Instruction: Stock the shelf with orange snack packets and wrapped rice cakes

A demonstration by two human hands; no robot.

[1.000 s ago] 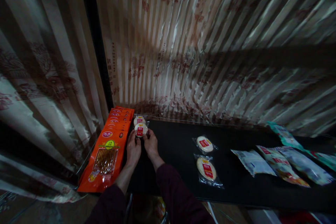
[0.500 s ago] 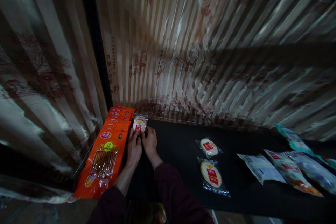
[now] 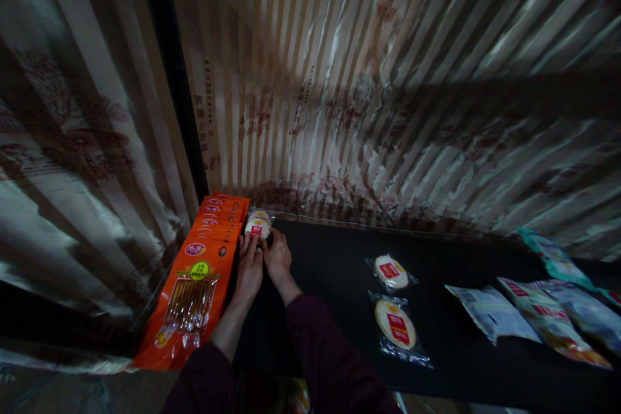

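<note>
- I have a long matte black shelf running off to the right, its back edge against a pale, striped, crinkled sheet covering.
- On its left end I see overlapping flat orange plastic packets in a row, the long axis of that row running away from me; it gives the left-hand boundary for the hands.
- Well to the right lie printed, pillow-shaped plastic pouches.
- I have the left hand just beside the orange row, fingers bent, tips at the near edge of the round item ahead.
- I have the right hand close beside it, fingers curled at that item's near right side. Whether either hand pinches or only presses, I cannot tell.
- That item is a round white cracker in clear film with a red label: straight ahead of both sets of fingertips, just right of the orange row, near the back edge. Being round, it shows me no clear long axis, and neither hand is plainly nearer.
- Two similar film-wrapped crackers lie well apart, right of the right hand.
</note>
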